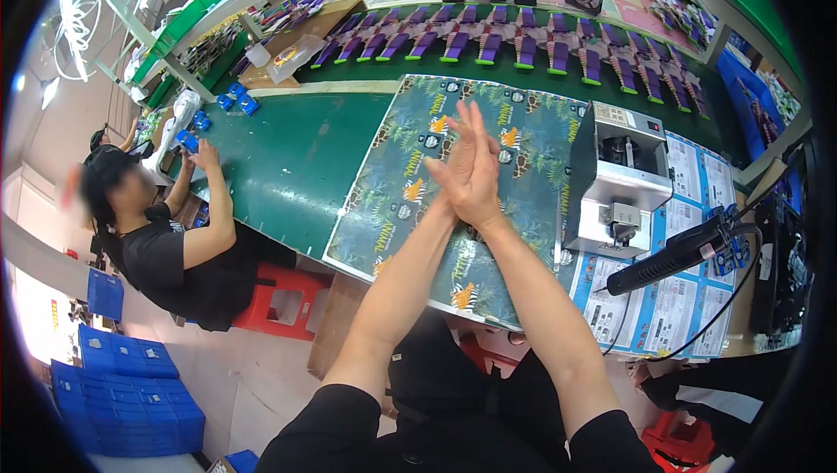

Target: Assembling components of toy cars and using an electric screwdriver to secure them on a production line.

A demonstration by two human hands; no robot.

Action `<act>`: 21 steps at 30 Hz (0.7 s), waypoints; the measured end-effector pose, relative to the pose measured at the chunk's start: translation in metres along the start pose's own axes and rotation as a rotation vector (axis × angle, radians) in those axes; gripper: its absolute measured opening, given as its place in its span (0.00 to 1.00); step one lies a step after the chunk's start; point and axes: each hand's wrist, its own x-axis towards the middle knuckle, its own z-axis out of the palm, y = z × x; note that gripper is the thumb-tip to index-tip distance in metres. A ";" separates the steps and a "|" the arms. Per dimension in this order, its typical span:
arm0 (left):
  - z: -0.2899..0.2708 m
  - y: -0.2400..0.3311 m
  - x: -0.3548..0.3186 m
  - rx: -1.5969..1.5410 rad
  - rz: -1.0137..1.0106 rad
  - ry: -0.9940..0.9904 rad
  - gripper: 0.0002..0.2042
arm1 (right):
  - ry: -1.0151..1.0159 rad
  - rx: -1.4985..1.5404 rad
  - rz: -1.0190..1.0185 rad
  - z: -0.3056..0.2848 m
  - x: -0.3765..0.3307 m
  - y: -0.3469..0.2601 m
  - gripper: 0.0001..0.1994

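Left hand [453, 155] and right hand [478, 178] pressed palm against palm, fingers straight and pointing away, raised above the bench. Nothing pinched, nothing carried between them. Directly beneath, the patterned sheet [397, 185] with leaves and small orange animals, lying flat across the green worktop [296, 155], untouched at this instant. Judging by that, no piece in hand yet and the handling all left to do. Just right of the hands, a grey boxy machine [615, 181] standing on printed paper sheets [689, 290], with a black handheld tool [676, 255] hung beside it on a cable. Farther back, a long row of purple-strapped items [523, 41] lined up along the green belt, seemingly waiting. Off to the left, a co-worker in a black shirt [166, 255] on a red stool [283, 303], one hand near small blue parts [235, 100]. Blue crates [131, 394] stacked on the floor.
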 end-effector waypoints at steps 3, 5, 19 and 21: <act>-0.009 0.005 0.013 0.025 0.005 0.049 0.26 | 0.001 0.262 0.103 0.013 0.001 0.000 0.49; -0.011 0.004 0.011 0.030 0.006 0.064 0.25 | 0.058 0.594 0.286 0.008 0.006 0.001 0.48; 0.046 -0.002 -0.004 -0.316 -0.097 -0.258 0.31 | 0.183 1.308 0.575 -0.041 0.029 -0.008 0.46; 0.042 -0.006 -0.001 -0.261 -0.045 -0.204 0.30 | 0.205 1.217 0.604 -0.037 0.029 -0.006 0.45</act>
